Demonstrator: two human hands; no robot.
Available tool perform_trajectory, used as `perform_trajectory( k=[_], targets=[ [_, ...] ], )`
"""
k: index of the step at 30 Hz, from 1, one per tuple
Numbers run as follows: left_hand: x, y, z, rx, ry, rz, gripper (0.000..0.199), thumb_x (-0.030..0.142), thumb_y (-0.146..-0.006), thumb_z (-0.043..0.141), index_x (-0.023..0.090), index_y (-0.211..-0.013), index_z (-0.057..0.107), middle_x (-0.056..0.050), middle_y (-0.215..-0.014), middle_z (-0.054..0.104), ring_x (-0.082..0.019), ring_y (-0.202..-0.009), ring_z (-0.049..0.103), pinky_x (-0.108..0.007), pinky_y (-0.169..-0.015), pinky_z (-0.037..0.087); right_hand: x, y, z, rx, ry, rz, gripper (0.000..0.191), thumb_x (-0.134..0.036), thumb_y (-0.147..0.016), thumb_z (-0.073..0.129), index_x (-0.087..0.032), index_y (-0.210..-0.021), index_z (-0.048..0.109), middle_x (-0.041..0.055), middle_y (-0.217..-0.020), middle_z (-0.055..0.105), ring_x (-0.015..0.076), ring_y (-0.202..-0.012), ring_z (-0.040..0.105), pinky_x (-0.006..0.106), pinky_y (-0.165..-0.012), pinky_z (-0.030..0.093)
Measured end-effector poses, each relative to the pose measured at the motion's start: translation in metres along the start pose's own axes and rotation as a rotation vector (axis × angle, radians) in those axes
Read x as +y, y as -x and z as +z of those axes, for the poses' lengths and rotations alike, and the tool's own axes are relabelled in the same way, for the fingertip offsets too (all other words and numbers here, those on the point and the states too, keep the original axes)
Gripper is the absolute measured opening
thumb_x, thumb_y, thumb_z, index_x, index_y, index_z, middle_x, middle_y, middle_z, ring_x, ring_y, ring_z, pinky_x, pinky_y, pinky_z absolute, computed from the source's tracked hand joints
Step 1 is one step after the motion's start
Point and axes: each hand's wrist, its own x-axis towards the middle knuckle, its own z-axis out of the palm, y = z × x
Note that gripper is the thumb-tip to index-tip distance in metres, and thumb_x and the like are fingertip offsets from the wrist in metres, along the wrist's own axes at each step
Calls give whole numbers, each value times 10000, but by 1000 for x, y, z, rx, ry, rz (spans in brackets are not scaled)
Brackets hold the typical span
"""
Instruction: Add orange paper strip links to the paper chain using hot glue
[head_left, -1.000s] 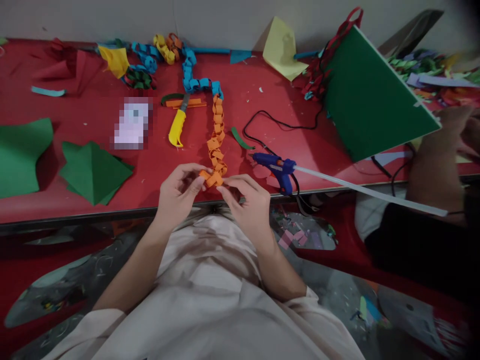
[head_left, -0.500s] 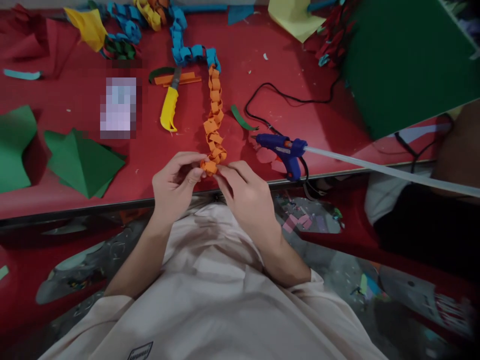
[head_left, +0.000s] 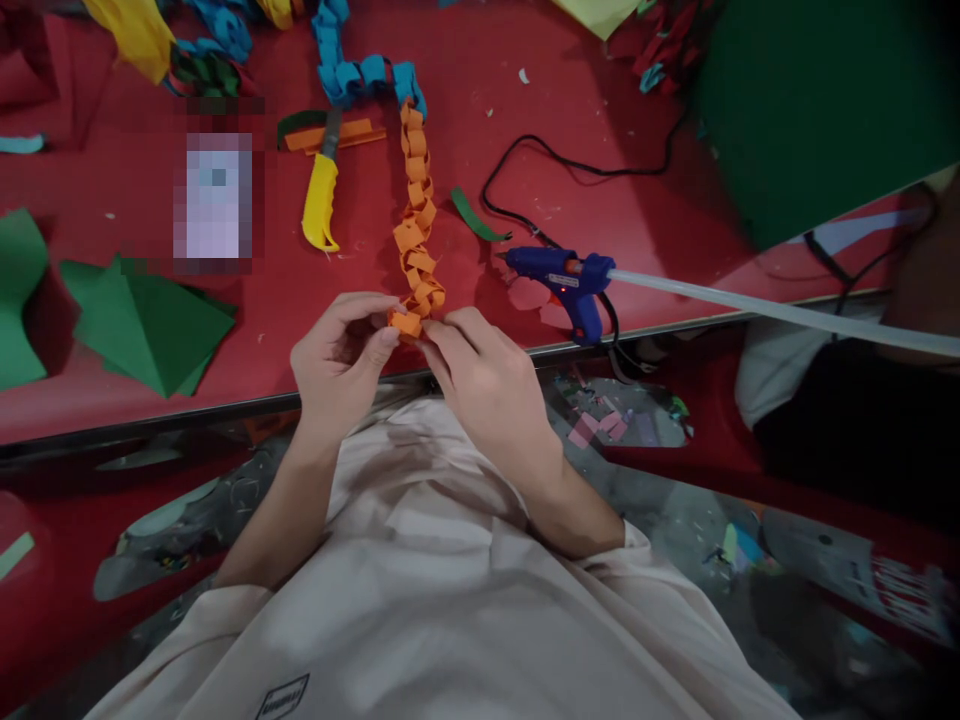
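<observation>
- Orange paper chain (head_left: 415, 215), centre frame: matt paper strips, creased; blue links at top same stuff.
- Red table (head_left: 465, 90): smooth, slight sheen, specks of scrap on it.
- Green sheets (head_left: 146, 325), left: matt craft paper, folded.
- Knife (head_left: 321, 195), upper centre: glossy yellow plastic handle, dull metal blade.
- Glue gun (head_left: 562, 280), right of centre: blue plastic, semi-gloss; translucent stick behind; black rubbery cord.
- Shirt (head_left: 420, 600), bottom: pale matt cloth, wrinkled.
- Green board (head_left: 817, 110), upper right: flat, matt.

pale beige short-sleeved shirt (head_left: 450, 600), small dark printed mark at its hem; bare forearms.
</observation>
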Motion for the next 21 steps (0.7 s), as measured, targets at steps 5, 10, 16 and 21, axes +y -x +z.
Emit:
perform_trajectory(
  k=[5,10,16,21],
  targets=[
    [0,0,1,30,-24,1,233,372,-922,773,262,-1127,762,-44,-1021,716,-133,-860,663,-249,-751,566,0,0,1,27,1,2,249,-257,-1086,473,-163,-1139,698,99,-1059,710,177,-826,645,325,-787,501],
    [-2,0,2,50,17,6,191,359,-955,737,271,-1124,754,-35,-1048,697,-103,-817,656,-222,-711,560,0,0,3,102,-125,25,263,-262,-1087,471,-163,-1176,698,110,-1091,723,194,-979,687,320,-867,535],
    [-1,1,3,75,71,-46,183,350,-955,738,265,-1117,746,-24,-1036,712,-79,-731,683,-215,-705,569,1,3,6,161,-298,79,245,-300,-1074,520,-193,-1173,717,90,-1109,737,166,-969,712,294,-891,563],
    [4,3,6,156,91,-215,271,415,-902,789,218,-1078,732,-43,-1015,753,-115,-777,724,-234,-769,603,4,0,10,262,-481,142,217,-318,-1035,600,-203,-1141,751,85,-1066,754,152,-885,712,284,-815,591]
  ],
)
